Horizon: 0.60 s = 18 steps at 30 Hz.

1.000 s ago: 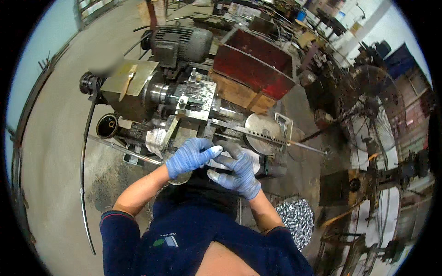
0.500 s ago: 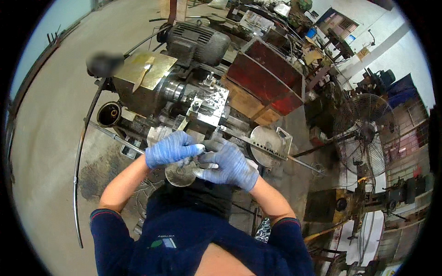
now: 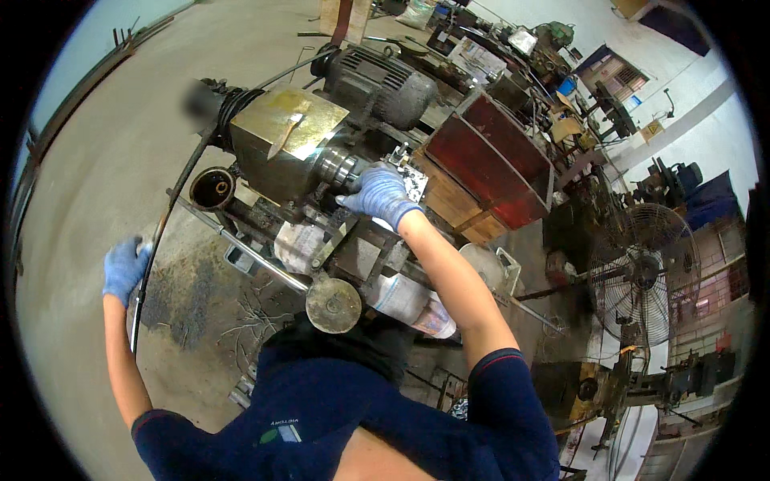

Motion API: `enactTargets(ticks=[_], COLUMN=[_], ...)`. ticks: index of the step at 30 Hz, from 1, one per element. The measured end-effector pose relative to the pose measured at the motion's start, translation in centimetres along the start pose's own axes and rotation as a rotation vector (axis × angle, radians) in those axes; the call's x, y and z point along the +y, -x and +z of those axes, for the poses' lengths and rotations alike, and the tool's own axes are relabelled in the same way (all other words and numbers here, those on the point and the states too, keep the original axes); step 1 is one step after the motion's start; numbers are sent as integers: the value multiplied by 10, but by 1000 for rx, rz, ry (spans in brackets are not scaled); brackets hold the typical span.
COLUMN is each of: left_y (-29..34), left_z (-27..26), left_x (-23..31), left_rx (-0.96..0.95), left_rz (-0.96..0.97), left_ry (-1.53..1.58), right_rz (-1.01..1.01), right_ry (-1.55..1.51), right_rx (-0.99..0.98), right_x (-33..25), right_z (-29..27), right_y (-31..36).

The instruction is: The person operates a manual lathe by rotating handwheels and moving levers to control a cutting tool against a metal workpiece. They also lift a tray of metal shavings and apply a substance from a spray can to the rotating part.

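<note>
Has right hand at the chuck, upper middle of the frame, with bent fingers; cannot tell if holding anything there. Holds left hand loosely open by the long rod, far left; cannot tell if touching. Hides part of the block.

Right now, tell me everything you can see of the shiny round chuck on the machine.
The chuck looks like bright bare steel, round and stepped, with ring-like bands. It points sideways, sticking out from the right side of the dark headstock, just below the edge of the yellowish metal cover. The gloved right hand is at its outer end, hiding part of it; whether they touch, I can't tell.
</note>
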<state>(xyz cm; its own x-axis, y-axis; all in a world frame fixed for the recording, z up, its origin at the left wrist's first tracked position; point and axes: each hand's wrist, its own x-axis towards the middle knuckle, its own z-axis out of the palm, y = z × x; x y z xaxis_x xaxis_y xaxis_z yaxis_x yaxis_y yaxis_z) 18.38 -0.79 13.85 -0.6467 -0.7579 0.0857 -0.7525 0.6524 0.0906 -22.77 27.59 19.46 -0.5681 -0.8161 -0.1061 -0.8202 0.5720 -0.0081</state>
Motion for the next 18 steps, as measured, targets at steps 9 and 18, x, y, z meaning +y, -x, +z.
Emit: enactTargets(ticks=[9,18], left_y=[30,35], left_z=[61,45], left_x=[-9,-2], left_rx=[-49,-8], left_rz=[-209,-221], left_ry=[161,164], right_rz=[-107,-80], right_ry=[-71,-106], right_rx=[117,-6], right_x=[11,-12], right_z=[24,-2], right_y=[-18,-11])
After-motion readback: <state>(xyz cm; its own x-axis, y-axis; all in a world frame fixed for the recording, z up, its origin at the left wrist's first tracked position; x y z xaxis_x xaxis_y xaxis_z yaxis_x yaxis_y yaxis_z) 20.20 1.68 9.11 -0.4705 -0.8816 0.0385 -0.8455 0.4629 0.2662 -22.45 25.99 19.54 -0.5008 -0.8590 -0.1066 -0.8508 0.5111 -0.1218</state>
